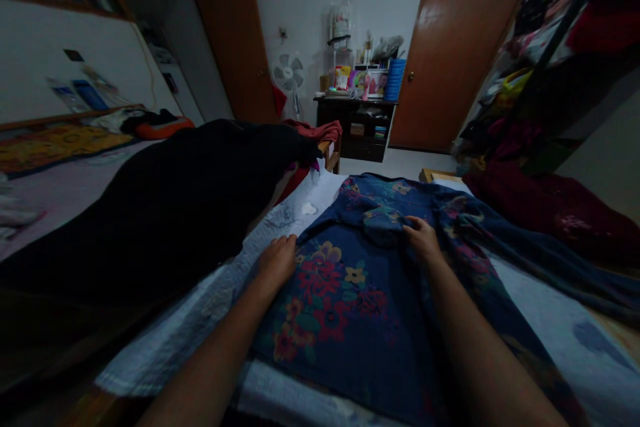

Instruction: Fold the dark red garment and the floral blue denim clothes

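Note:
A dark blue garment [370, 360] with a bright flower print lies spread over a pale cloth [535, 293] on a raised surface. At its left edge, my left hand [279, 259] is closed, fingers curled on the fabric. My right hand [423, 237] pinches a raised fold of the same garment near its upper middle. One long sleeve stretches away to the right, and fabric is bunched between the two hands. The lower part of the garment runs toward me, partly behind my right forearm.
Left of the cloth, a large black cover [165, 193] is draped beside a bed. A dark red cloth [555, 210] lies at the right under hanging clothes. Farther back stand a fan [289, 72], a black cabinet [350, 127] with items on it, and a brown door [440, 47].

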